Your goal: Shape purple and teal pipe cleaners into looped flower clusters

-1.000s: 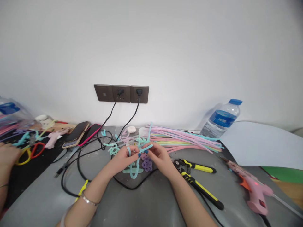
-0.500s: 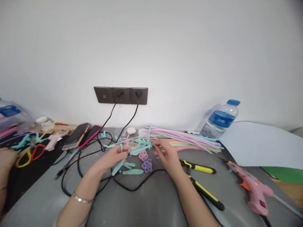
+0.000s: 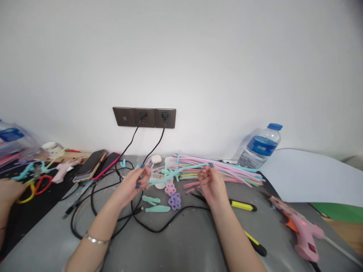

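A light blue pipe cleaner [image 3: 181, 172] stretches between my two hands above the table. My right hand [image 3: 213, 186] is closed, its thumb and finger pinching the strand's right end. At the strand's other end my left hand [image 3: 135, 185] has its fingers curled in around it; the exact grip is partly hidden. Below lie a pink flower [image 3: 170, 189] and a purple flower [image 3: 174, 201] of coiled pipe cleaner. Close to them are a folded mint piece [image 3: 151, 200] and a flat mint leaf shape [image 3: 157, 209].
Many pastel pipe cleaners [image 3: 221, 168] lie at the back. Pliers with yellow-black handles [image 3: 244, 205] are partly under my right arm. A pink glue gun [image 3: 306, 236], a water bottle [image 3: 261, 147], black cables [image 3: 167, 229] and phones [image 3: 92, 164] surround the work. Another person's hand [image 3: 10, 192] is near scissors [image 3: 42, 185].
My hands have moved apart, the right one to the right and the left slightly left. The blue pipe cleaner between them is drawn out longer. The view has tilted up slightly.
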Demonstrator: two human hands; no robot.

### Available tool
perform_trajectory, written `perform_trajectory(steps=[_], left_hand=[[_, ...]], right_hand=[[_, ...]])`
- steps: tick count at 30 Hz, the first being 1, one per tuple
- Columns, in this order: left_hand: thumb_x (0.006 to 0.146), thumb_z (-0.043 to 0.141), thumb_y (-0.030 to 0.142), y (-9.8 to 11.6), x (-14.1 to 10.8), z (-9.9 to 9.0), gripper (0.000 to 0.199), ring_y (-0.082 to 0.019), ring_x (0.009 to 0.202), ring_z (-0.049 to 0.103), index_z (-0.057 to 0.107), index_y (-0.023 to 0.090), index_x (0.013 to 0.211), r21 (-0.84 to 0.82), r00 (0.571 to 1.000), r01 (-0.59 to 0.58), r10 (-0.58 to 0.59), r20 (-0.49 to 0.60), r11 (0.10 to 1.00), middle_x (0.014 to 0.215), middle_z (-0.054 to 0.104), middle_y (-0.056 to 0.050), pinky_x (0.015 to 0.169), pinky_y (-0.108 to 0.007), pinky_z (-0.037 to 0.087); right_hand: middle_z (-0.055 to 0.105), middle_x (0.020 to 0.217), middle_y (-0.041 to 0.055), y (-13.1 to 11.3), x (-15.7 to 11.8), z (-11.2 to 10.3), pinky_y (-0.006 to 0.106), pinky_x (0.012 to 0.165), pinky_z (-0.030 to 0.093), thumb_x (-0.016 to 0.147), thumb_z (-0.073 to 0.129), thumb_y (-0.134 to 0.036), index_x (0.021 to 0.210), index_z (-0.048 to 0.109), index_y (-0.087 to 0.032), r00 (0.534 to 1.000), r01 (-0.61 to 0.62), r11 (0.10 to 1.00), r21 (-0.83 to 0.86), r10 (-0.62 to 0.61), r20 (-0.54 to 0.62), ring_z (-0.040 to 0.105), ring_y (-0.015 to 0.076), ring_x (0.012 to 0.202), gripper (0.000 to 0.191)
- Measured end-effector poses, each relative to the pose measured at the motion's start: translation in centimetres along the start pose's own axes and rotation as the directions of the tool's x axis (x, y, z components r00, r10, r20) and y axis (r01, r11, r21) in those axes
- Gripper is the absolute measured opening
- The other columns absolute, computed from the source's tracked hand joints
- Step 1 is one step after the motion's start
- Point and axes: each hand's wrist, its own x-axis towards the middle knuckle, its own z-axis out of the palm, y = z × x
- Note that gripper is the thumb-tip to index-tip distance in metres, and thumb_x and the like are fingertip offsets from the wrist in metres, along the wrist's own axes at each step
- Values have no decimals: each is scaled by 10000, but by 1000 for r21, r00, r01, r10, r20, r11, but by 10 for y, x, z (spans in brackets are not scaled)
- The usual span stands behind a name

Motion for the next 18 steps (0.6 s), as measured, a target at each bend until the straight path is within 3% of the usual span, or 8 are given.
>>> perform_trajectory(steps=[3, 6, 9, 12, 15, 18], left_hand=[[832, 646, 376, 0, 5, -1, 346, -66, 455, 269, 435, 179, 640, -230, 991, -108, 88, -96, 967, 525, 303, 88, 485, -181, 367], [857, 613, 331, -3, 10, 1, 359, -82, 468, 346, 417, 180, 598, -342, 981, -177, 138, -135, 923, 522, 374, 60, 488, -192, 402], [856, 601, 329, -9, 13, 5, 301, -108, 566, 480, 523, 155, 624, -336, 964, -225, 159, -214, 915, 651, 547, -6, 541, -217, 457], [842, 608, 399, -15, 14, 10, 299, -135, 665, 546, 645, 123, 734, -282, 968, -184, 124, -216, 942, 898, 636, -75, 568, -245, 477], [826, 611, 478, -22, 14, 17, 356, -157, 726, 567, 691, 136, 883, -261, 986, -137, 105, -130, 956, 1005, 642, -91, 582, -252, 469], [822, 596, 521, -29, 13, 24, 402, -179, 804, 579, 703, 163, 969, -245, 986, -155, 135, -97, 957, 1083, 644, -98, 611, -255, 469]], right_hand=[[643, 611, -72, 0, 8, -8, 157, 596, 553, 674, 822, -327, 722, 603, -217, 997, 28, 997, 78, -22, -71, 621, 68, 590, 250], [661, 646, -71, 0, 9, -10, 131, 621, 557, 641, 847, -302, 728, 630, -207, 994, 20, 989, 144, -5, -108, 627, 55, 620, 253], [657, 665, -65, -2, 10, -11, 126, 620, 553, 638, 848, -282, 728, 640, -202, 990, 24, 984, 178, 2, -142, 618, 50, 615, 241], [612, 628, -69, -5, 10, -10, 166, 597, 552, 703, 805, -317, 707, 615, -223, 995, 35, 989, 142, -21, -97, 591, 71, 582, 213], [525, 586, -70, -6, 0, 1, 213, 537, 531, 750, 750, -451, 768, 640, -234, 991, -125, 983, 134, 118, 56, 505, 90, 505, 244], [441, 563, -75, -1, -19, 21, 217, 456, 452, 759, 713, -537, 894, 686, -209, 891, -411, 907, 88, 379, 251, 390, 82, 449, 355]])
